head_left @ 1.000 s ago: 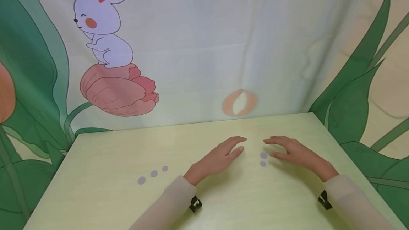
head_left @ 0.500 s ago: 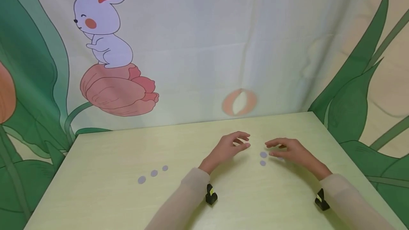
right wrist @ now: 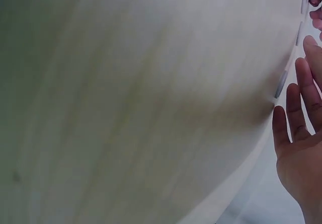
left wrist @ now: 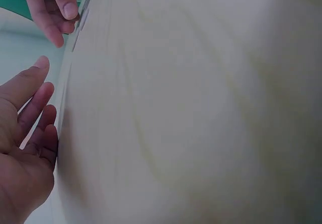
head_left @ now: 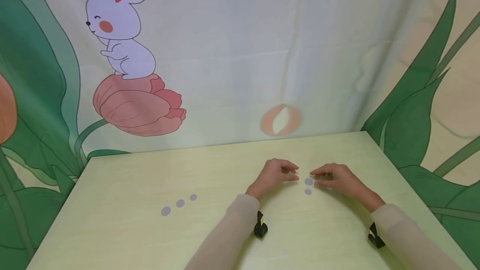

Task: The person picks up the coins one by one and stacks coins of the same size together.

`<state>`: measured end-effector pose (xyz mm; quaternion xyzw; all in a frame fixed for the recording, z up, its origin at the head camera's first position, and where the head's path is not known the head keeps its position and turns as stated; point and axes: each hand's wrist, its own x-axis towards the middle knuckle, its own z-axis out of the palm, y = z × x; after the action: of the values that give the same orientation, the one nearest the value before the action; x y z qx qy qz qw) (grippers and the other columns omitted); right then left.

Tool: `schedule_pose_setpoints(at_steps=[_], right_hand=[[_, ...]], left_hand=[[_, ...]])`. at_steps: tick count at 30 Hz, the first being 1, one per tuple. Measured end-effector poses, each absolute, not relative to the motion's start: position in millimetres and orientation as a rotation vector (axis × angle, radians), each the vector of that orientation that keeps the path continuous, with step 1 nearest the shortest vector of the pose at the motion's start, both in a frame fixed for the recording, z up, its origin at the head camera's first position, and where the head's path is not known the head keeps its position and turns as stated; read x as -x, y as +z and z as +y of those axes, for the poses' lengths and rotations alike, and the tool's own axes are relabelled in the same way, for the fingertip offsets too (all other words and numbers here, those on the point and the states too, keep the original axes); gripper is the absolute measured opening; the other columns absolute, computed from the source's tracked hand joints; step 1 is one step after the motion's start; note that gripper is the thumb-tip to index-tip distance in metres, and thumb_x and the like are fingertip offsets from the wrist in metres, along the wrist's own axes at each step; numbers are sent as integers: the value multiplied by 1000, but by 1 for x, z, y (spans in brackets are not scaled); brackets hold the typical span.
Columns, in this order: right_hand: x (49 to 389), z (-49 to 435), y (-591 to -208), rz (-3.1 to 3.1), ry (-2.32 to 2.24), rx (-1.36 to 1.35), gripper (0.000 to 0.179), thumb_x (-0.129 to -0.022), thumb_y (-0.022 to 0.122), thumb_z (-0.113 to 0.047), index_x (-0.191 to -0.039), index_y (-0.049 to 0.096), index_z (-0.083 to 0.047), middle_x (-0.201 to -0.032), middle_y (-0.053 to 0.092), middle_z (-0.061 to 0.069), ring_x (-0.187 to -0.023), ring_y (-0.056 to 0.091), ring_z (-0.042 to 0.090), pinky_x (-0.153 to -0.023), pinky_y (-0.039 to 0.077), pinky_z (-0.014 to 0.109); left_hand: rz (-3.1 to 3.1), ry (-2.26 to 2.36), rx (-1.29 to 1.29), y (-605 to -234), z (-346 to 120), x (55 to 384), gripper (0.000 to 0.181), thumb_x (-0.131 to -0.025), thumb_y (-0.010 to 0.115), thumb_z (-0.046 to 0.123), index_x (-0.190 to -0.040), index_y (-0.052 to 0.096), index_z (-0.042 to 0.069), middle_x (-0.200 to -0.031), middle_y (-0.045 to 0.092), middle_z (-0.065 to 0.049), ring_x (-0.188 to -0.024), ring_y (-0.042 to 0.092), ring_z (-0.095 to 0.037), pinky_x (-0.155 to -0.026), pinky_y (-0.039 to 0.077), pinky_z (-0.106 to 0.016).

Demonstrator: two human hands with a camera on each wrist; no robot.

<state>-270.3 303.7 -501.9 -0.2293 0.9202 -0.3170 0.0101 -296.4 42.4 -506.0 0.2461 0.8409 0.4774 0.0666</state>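
My left hand (head_left: 273, 177) hovers over the table with fingers loosely bent and nothing between them. Opposite it, my right hand (head_left: 340, 179) is also relaxed and holds nothing. Between the fingertips lies a flat grey disc (head_left: 308, 181), closest to the right thumb, and a second grey disc (head_left: 308, 192) lies just in front of it. In the right wrist view another thin disc (right wrist: 281, 84) shows edge-on beside my right fingers (right wrist: 293, 105); in the head view that hand hides it. The left wrist view shows my left palm (left wrist: 17, 148) above the surface.
Three more grey discs, the nearest one (head_left: 166, 211) largest in view, lie in a slanted row on the left of the pale table (head_left: 112, 236). Behind the table hangs a printed cloth (head_left: 225, 74) with a rabbit and flowers. Each wrist carries a small black mount (head_left: 261, 226).
My left hand has moved right, toward the discs and the right hand. My right hand has shifted slightly left, covering a disc glimpsed beneath it half a second ago. The visible discs stayed put.
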Motion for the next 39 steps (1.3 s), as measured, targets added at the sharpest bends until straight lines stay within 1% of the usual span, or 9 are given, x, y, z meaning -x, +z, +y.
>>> schedule_pose_setpoints(at_steps=[3, 7, 13, 18, 23, 26, 32, 35, 39], right_hand=[[270, 303, -502, 2869, -972, 708, 31, -85, 83, -17, -115, 77, -10, -106, 75, -1, -101, 66, 22, -87, 54, 30], [271, 304, -505, 2871, -964, 717, 30, -85, 83, -18, -114, 78, -12, -104, 75, -3, -100, 66, 21, -86, 54, 29], [274, 303, -510, 2870, -967, 746, 26, -85, 84, -20, -110, 79, -13, -105, 76, -4, -99, 66, 20, -84, 54, 28], [275, 301, -511, 2882, -974, 749, 22, -85, 84, -17, -106, 80, -15, -102, 76, -5, -96, 66, 19, -81, 54, 27], [274, 299, -511, 2897, -978, 762, 18, -85, 83, -15, -103, 81, -16, -100, 76, -6, -93, 67, 16, -79, 53, 26], [274, 298, -511, 2912, -971, 753, 16, -85, 83, -16, -101, 81, -17, -98, 76, -8, -92, 67, 14, -80, 53, 27], [272, 293, -507, 2922, -954, 700, 12, -86, 83, -17, -98, 82, -16, -95, 76, -7, -92, 69, 16, -81, 54, 29], [272, 291, -504, 2909, -943, 677, 11, -86, 82, -16, -97, 82, -14, -94, 77, -5, -92, 70, 18, -80, 54, 30], [274, 291, -502, 2888, -951, 636, 11, -86, 82, -17, -97, 82, -14, -94, 77, -3, -92, 70, 18, -80, 54, 29]], left_hand=[[2567, 1401, -756, -506, 46, 298, 27, -84, 85, 19, -109, 79, 9, -88, 74, 5, -79, 62, -3, -78, 50, -17], [2584, 1359, -785, -507, 51, 300, 25, -84, 85, 19, -107, 80, 9, -85, 73, 6, -73, 59, -1, -72, 48, -16], [2591, 1306, -813, -505, 56, 299, 23, -83, 85, 16, -105, 81, 9, -85, 75, 3, -71, 58, -1, -70, 48, -16], [2597, 1272, -805, -505, 64, 299, 19, -84, 85, 16, -102, 82, 10, -92, 77, 3, -78, 61, -2, -73, 48, -16], [2690, 1112, -840, -506, 71, 299, 16, -86, 84, 26, -100, 83, 17, -96, 77, 8, -92, 65, -4, -85, 46, -17], [2761, 989, -861, -504, 74, 298, 16, -87, 83, 30, -99, 83, 21, -97, 77, 11, -96, 65, -5, -89, 45, -21], [2827, 870, -826, -500, 77, 294, 11, -88, 81, 33, -97, 84, 28, -98, 76, 15, -99, 65, -4, -91, 44, -30], [2829, 863, -803, -499, 78, 293, 10, -87, 81, 33, -96, 84, 28, -98, 75, 16, -99, 65, -4, -90, 44, -31], [2816, 877, -786, -501, 79, 295, 10, -86, 82, 33, -95, 84, 28, -97, 76, 16, -99, 65, -4, -90, 43, -32]])
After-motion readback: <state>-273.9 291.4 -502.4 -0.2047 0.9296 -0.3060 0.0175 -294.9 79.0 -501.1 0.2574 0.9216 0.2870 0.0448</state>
